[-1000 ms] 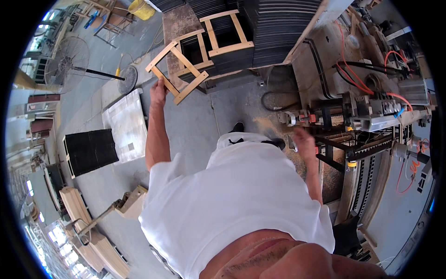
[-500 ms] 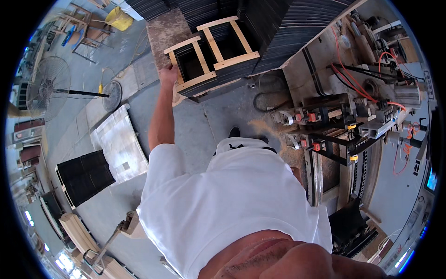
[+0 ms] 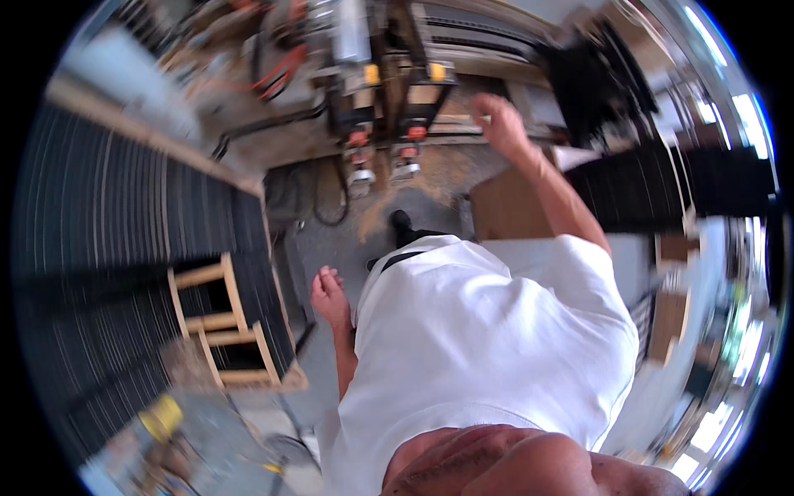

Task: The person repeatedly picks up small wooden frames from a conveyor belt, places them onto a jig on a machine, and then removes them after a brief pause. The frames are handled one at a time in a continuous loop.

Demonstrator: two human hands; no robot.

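Note:
My left hand (image 3: 331, 299) hangs beside my shirt, fingers loosely bent and apart, with nothing visible in it. To its left, a short distance off, two pale wooden frames (image 3: 228, 289) rest on stacked black panels (image 3: 124, 194). My right hand (image 3: 499, 124) is raised out in front, blurred, its thumb apart from the bent fingers and nothing seen in it. It is nearest the machine (image 3: 372, 107) with red and yellow parts, touching nothing that I can make out. A brown board (image 3: 509, 207) lies below my right forearm.
Sawdust (image 3: 389, 202) covers the floor in front of the machine. Black sheet material (image 3: 600, 87) hangs at the far right, with a dark stack (image 3: 633, 186) nearer. A yellow bucket (image 3: 162, 417) stands at the lower left. A hose (image 3: 331, 219) curls on the floor.
My view has swung to the right, toward the machine. My left hand has left the wooden frame and come back beside my body. My right hand has come up and forward.

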